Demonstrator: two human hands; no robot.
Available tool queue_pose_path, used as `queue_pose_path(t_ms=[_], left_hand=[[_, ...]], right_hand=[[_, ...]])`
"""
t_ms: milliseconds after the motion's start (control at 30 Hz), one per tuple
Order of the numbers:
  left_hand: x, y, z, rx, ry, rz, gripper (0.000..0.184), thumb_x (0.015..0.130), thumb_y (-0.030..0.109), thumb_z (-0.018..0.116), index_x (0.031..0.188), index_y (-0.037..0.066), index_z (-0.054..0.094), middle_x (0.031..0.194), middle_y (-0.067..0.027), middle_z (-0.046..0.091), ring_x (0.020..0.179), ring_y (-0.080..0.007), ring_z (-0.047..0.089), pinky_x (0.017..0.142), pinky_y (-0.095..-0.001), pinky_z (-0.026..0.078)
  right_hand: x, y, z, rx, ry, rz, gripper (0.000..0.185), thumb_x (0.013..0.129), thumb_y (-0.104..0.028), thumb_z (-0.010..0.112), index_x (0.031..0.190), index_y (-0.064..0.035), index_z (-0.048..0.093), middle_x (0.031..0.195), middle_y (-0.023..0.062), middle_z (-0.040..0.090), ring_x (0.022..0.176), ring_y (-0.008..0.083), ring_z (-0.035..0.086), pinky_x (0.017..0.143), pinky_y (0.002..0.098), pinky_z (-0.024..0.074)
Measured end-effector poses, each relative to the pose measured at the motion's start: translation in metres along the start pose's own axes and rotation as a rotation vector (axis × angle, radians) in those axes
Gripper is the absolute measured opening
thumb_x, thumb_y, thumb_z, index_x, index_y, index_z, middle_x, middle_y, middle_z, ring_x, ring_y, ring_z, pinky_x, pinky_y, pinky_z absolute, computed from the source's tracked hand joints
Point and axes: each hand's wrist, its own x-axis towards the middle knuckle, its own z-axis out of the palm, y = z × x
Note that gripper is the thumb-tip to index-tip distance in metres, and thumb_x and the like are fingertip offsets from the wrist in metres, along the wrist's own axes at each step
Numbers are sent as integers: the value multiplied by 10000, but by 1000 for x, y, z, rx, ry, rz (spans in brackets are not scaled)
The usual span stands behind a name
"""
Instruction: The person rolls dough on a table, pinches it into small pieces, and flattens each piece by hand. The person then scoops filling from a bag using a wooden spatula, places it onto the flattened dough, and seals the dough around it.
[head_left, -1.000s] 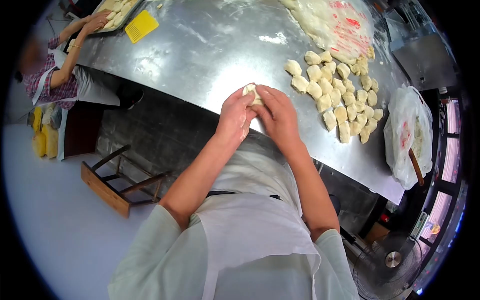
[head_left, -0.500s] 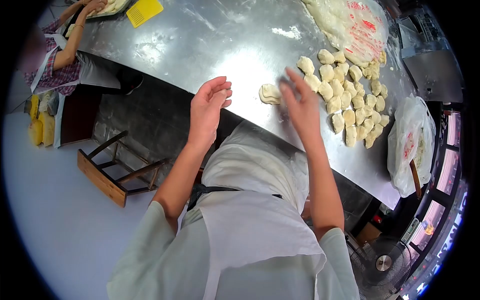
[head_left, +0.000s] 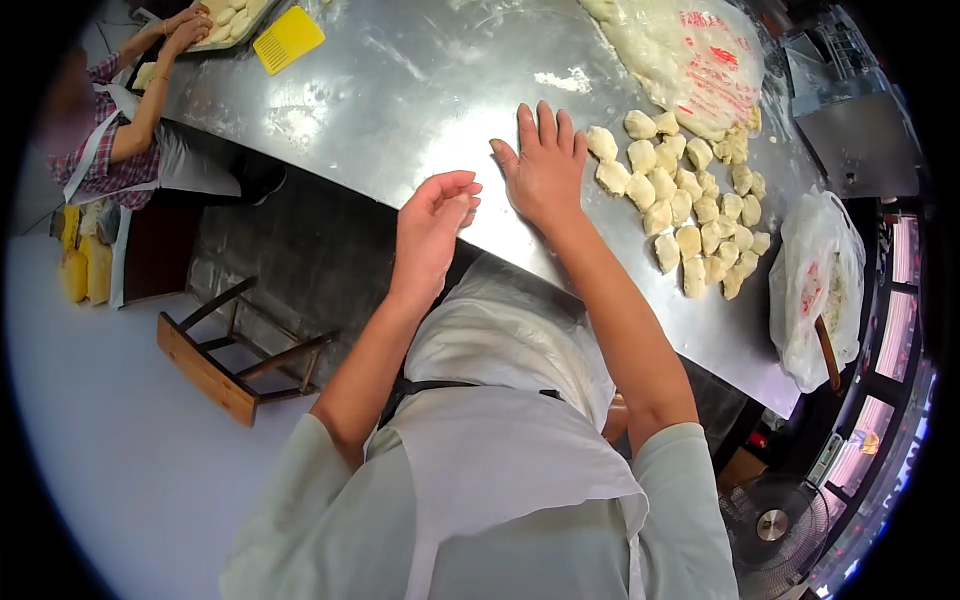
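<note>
My right hand [head_left: 545, 175] lies palm down on the steel table [head_left: 400, 110], its fingers stretched and slightly spread. It covers the spot where a single dough piece lay, and that piece is hidden from sight. Near the table's front edge hovers my left hand [head_left: 435, 230], its fingers loosely bent and nothing visible in them. To the right of my right hand sit many small dough pieces [head_left: 680, 185] in a loose cluster. Behind them a large mass of dough [head_left: 645, 50] rests partly under a clear plastic sheet with red print [head_left: 715, 60].
A yellow scraper [head_left: 288, 40] lies on the far left of the table. Beyond it, another person's hands [head_left: 185, 30] are at a tray of dough pieces [head_left: 243, 22]. A white plastic bag [head_left: 815, 280] stands at the right end. A wooden stool [head_left: 215, 375] and a fan [head_left: 772, 525] flank me.
My right hand has moved left and come down flat over the single dough piece, now out of sight. My left hand has shifted slightly right, its fingers more bent. The view has shifted slightly.
</note>
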Motion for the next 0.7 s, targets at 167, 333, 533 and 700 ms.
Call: queue_pose_path(t_ms=[167, 333, 533, 700], left_hand=[[-12, -8, -7, 25, -35, -21, 290, 1059, 96, 582, 1316, -24, 640, 1212, -110, 713, 1069, -156, 681, 940, -307, 561], [-9, -14, -1, -1, -14, 9, 394, 1089, 157, 564, 1432, -37, 563, 1312, -148, 681, 1133, -189, 677, 981, -322, 561], [-12, -8, 17, -336, -408, -335, 604, 1114, 380, 553, 1511, -61, 441, 1434, -168, 596, 1285, -236, 616, 1095, -395, 514], [-25, -36, 41, -367, -697, -543, 559, 1113, 385, 538, 1435, -70, 507, 1396, -198, 615, 1259, -283, 651, 1071, -406, 566]], right_hand=[[2, 30, -57, 833, -265, 203, 380, 986, -291, 665, 1208, 17, 648, 1270, 217, 666, 1224, 384, 600, 1019, 476, 463], [-42, 18, -72, 591, -4, -5, 235, 946, -113, 748, 975, 5, 547, 924, 200, 667, 929, 337, 666, 867, 422, 524], [-76, -8, -111, 1382, -269, 457, 269, 918, -15, 727, 1112, -37, 541, 986, 91, 713, 939, 132, 673, 821, 313, 560], [-121, 8, -147, 759, -119, 194, 492, 889, -110, 810, 1318, -39, 580, 1168, 157, 729, 1028, 322, 714, 898, 389, 567]])
